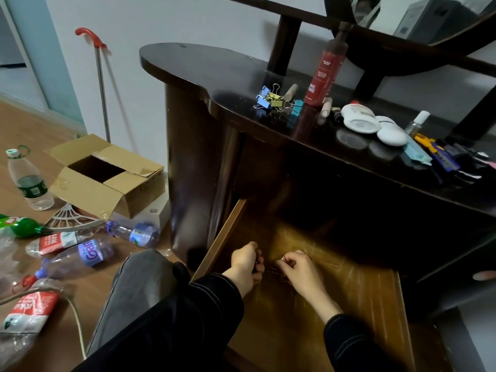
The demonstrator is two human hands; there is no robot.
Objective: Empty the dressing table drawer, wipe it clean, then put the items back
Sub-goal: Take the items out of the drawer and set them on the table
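Pinching a small metal piece (284, 257), the right hand (302, 267) sits beside the curled left hand (245, 260), contents unclear; a slip could lose it in the drawer (362, 291)'s dark rear.

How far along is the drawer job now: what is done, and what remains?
Mostly emptied: clips, a red bottle and more lie on the table top, and the drawer floor shows nearly bare. In hand: the left hand is curled, its hold hidden; the right hand pinches a shiny piece. Left: wiping, with no cloth in view, then putting everything back.
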